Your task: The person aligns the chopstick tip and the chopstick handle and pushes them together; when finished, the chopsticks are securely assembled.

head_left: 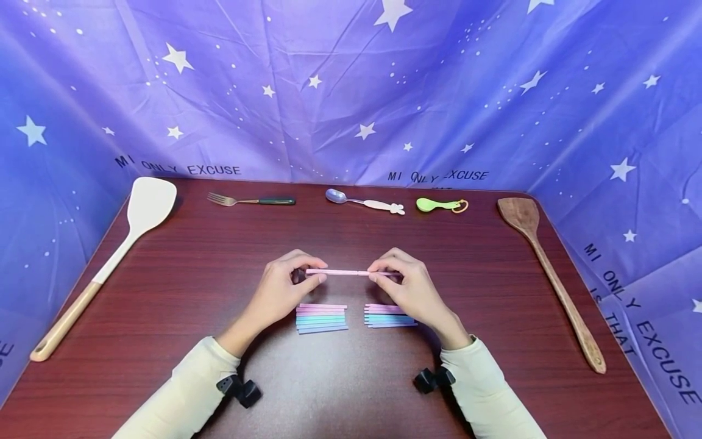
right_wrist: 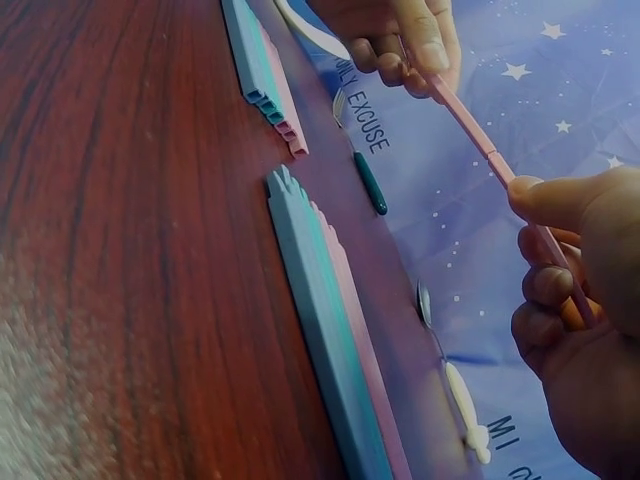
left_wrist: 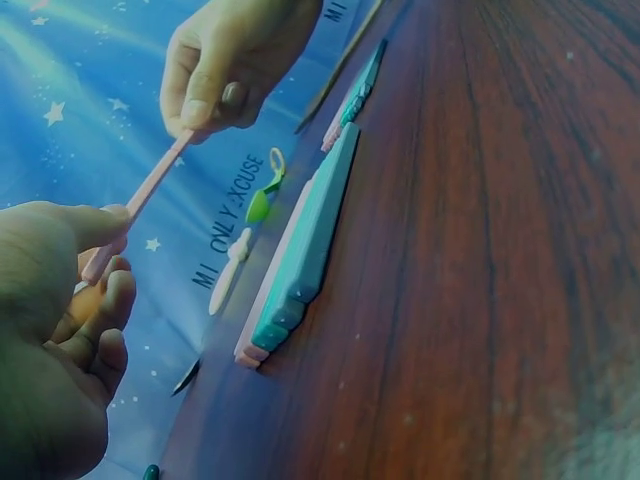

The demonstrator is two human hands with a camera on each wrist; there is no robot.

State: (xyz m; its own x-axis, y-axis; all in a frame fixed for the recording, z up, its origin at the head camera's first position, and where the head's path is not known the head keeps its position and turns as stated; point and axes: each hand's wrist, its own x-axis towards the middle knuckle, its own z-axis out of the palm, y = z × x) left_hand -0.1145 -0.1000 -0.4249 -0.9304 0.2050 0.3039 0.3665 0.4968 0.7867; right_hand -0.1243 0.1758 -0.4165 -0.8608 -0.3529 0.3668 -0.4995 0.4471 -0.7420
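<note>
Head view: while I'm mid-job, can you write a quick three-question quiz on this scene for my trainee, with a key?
1. True or false: the left hand and the right hand both hold the pink rod.
2. Which lies between the fork and the green spoon? A) wooden spatula B) white spatula C) white-handled spoon
3. How many separate groups of coloured sticks lie on the table?

Key: 1. True. 2. C. 3. Two.
</note>
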